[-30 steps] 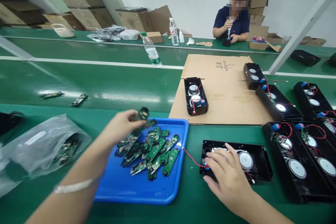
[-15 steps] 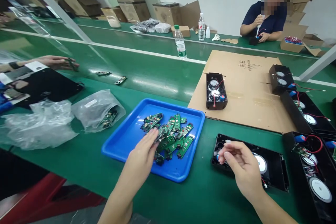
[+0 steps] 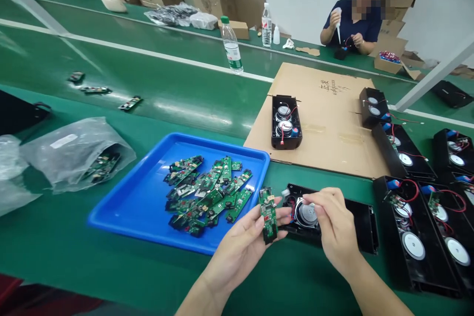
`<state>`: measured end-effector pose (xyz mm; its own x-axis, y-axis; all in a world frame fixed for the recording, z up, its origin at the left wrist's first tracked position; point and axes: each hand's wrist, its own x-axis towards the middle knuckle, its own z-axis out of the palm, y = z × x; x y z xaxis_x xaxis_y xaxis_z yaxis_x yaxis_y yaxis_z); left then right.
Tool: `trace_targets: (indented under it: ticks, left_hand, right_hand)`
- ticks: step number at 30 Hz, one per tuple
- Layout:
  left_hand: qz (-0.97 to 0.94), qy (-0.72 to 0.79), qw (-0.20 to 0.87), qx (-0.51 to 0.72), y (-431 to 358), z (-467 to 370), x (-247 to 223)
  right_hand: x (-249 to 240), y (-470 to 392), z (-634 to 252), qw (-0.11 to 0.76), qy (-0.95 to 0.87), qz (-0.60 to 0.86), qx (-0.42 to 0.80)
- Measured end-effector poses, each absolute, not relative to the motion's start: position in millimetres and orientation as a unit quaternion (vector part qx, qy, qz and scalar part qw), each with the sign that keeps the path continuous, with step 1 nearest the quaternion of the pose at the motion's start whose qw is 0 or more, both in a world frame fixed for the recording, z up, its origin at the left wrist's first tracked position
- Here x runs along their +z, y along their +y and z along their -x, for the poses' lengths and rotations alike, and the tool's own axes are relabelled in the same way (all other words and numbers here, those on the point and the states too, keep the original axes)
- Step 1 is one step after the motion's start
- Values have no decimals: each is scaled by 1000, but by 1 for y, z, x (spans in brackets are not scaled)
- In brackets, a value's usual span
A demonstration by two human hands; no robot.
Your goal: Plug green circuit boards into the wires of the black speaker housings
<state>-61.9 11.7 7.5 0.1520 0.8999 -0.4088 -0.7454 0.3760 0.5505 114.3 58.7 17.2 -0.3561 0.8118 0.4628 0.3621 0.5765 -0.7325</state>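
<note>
Left hand (image 3: 240,242) is pinching a circuit board (image 3: 268,213), right hand (image 3: 333,224) is gripping a plug (image 3: 286,192) beside it; forcing it in crooked risks bending the pins.

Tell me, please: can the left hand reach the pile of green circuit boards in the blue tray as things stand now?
Probably yes. The pile of circuit boards lies uncovered in the blue tray, just beside the left hand, with nothing between them. But that hand already grips one circuit board, so its fingers are occupied.

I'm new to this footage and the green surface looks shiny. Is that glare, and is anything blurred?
Head view: pale glare streaks lie on the green belt; the circuit board in the left hand looks sharp; the far person's face is blurred; straight edges bow near the borders.
</note>
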Motion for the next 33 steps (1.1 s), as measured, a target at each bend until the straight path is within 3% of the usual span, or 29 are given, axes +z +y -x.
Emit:
trace_targets:
  ticks: [11, 15, 22, 27, 30, 33]
  left_hand:
    - [-261, 441, 639, 574, 10, 62, -8]
    - [-287, 480, 609, 562, 9, 63, -6]
    - [-250, 546, 560, 571, 7, 66, -8]
    - [-171, 462, 594, 636, 6, 59, 0]
    - [-132, 433, 604, 656, 4, 55, 2]
    - [-124, 429, 617, 648, 2, 50, 0]
  right_hand:
    - [34, 60, -77, 350, -805, 368, 307]
    - [30, 66, -70, 395, -767, 385, 329]
    - [16, 68, -82, 494, -587, 393, 507]
    - [24, 55, -79, 426, -741, 408, 320]
    - [21, 47, -72, 443, -801, 359, 184]
    - [14, 43, -67, 452, -816, 337, 126]
